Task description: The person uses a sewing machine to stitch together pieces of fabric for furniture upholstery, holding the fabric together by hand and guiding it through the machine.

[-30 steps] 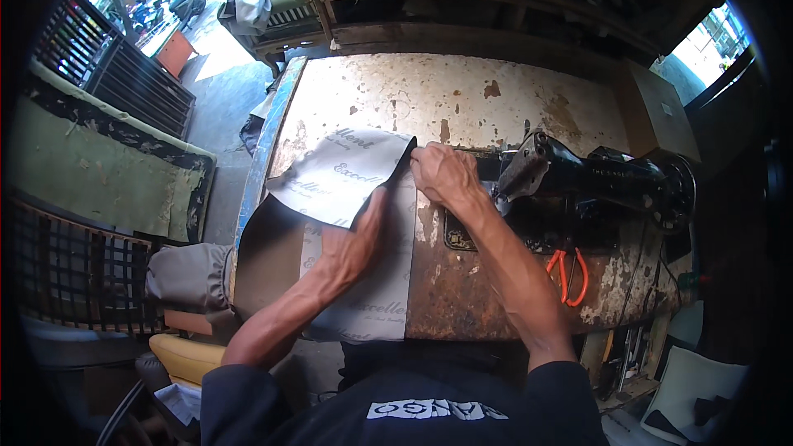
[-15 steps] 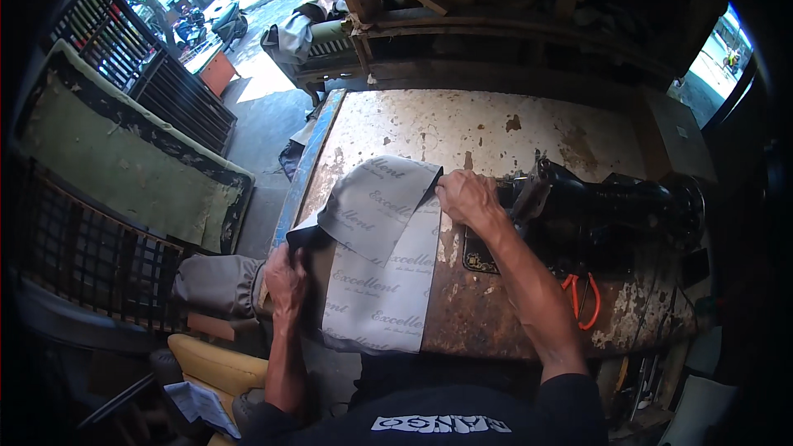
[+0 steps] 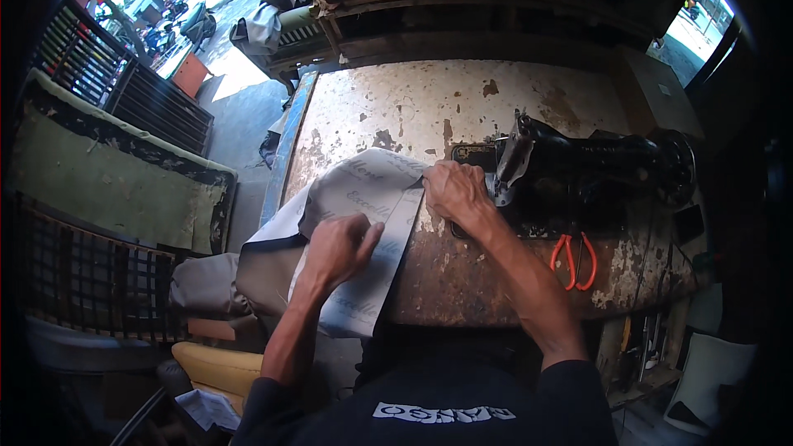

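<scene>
A sheet of upholstery vinyl (image 3: pixel 355 192), pale grey printed backing on most of it, lies folded over the near left of the worktable (image 3: pixel 388 91). Its brown face (image 3: pixel 268 274) shows at the left, hanging past the table edge. With curled fingers, my right hand (image 3: pixel 457 192) pinches the vinyl's upper right corner, just left of the sewing machine (image 3: pixel 591 169). Over the middle of the sheet rests my left hand (image 3: pixel 339 248), fingers curled and thumb sticking out. What lies under those fingers is hidden.
Orange-handled scissors (image 3: pixel 573 261) lie in front of the black sewing machine. A brown covered cushion (image 3: pixel 208 282) and a yellow padded piece (image 3: pixel 213 372) are beyond the table's left edge. Farther left stands a worn green panel (image 3: pixel 124 173). Wooden racking (image 3: pixel 462 0) runs behind the table.
My left hand has left the sheet's left edge and moved right, onto its middle. The sheet has shifted and turned, its near end swinging left. My right hand still grips the corner. The view has tilted slightly.
</scene>
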